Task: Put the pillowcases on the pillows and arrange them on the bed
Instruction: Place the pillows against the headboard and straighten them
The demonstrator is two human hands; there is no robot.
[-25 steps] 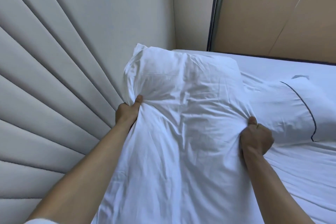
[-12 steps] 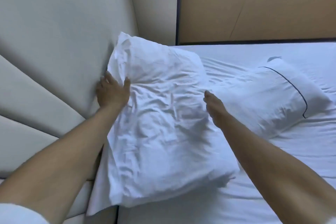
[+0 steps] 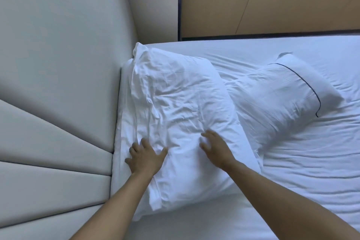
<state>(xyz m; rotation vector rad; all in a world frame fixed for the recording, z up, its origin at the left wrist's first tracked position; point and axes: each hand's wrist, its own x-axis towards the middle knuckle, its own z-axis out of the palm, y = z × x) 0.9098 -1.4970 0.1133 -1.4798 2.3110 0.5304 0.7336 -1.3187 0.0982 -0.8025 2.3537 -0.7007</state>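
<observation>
Both hands flat on the cased pillow

Left hand (image 3: 145, 159) and right hand (image 3: 216, 147), fingers spread and gripping nothing, press white pillow (image 3: 179, 122); piped pillow (image 3: 282, 93) at two o'clock.

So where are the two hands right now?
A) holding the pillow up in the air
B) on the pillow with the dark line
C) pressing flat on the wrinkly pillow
C: the left hand and right hand lie spread on the wrinkly pillow by the headboard.
</observation>
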